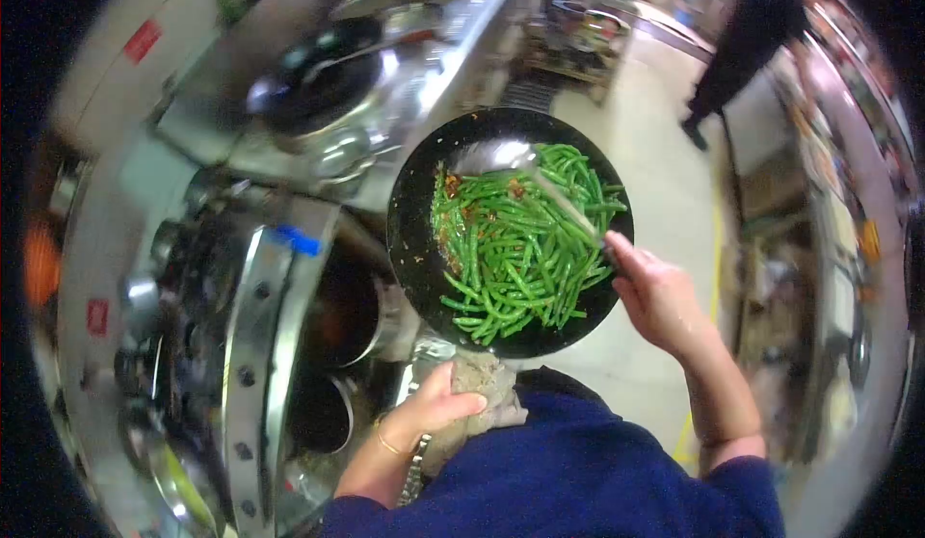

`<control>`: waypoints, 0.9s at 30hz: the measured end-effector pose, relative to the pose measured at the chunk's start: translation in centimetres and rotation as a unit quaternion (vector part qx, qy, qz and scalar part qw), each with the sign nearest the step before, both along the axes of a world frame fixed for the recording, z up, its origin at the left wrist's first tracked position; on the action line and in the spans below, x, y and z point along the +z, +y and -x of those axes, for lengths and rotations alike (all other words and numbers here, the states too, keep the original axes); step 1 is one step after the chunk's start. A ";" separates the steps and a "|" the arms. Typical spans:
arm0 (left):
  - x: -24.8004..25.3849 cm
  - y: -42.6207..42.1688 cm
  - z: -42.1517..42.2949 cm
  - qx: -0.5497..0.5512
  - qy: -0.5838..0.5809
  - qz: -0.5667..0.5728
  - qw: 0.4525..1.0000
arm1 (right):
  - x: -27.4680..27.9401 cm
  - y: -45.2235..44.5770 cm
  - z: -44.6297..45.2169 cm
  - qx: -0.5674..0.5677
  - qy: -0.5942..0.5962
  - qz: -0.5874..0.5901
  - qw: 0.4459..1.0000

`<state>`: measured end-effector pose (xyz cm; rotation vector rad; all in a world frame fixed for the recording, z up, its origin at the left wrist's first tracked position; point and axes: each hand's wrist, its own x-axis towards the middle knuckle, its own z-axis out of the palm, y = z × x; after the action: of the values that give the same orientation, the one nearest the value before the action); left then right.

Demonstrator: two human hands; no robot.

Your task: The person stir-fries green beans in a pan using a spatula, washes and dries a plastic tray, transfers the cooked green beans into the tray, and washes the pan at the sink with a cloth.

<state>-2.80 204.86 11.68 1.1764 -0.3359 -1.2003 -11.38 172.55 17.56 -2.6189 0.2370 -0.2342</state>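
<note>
A black wok [414,249] is held in front of my body, full of green beans [525,249] with reddish-brown bits at their left. My left hand [438,405] grips a grey-beige cloth [482,379] at the wok's near edge; the handle under the cloth is hidden. In my right hand [655,292] is the handle of a metal ladle [568,206], which slants up and left across the beans. Its shiny head rests near the upper part of the wok.
At the left is a stove [255,345] with a steel edge, with dark pots [332,413] beside it. Another wok [323,80] stands at the upper left. A person in dark clothes [756,37] is at the upper right, beside shelving [790,249].
</note>
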 end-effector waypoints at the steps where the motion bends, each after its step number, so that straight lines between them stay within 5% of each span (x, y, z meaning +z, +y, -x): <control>1: -1.6 1.2 -2.0 -0.034 0.009 0.001 0.999 | -0.6 2.6 0.5 -0.012 0.030 0.036 0.999; 4: -3.8 2.0 -7.0 -0.136 0.054 0.012 0.989 | 0.0 8.8 3.1 -0.051 0.139 0.109 0.983; 8: -3.5 2.2 -12.0 -0.241 0.111 0.008 0.964 | 5.5 14.3 6.1 -0.164 0.258 -0.014 0.952; 11: -5.5 0.3 -18.4 -0.314 0.119 -0.013 0.942 | 2.1 16.8 5.1 -0.275 0.062 -0.114 0.953; 15: -8.0 -4.1 -22.6 -0.393 0.090 -0.027 0.915 | -6.1 19.6 3.2 -0.388 -0.090 -0.270 0.876; 18: -9.2 -6.6 -26.8 -0.432 0.093 -0.032 0.897 | -8.5 21.7 -2.0 -0.472 -0.120 -0.468 0.738; 27: -13.2 -9.9 -34.6 -0.551 -0.007 -0.010 0.835 | -15.9 31.7 -10.4 -0.553 -0.405 -0.463 0.562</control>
<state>31.78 194.98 -1.53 0.9865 -1.1134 -2.1803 -1.02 204.28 1.63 -0.8035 1.2191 -1.2536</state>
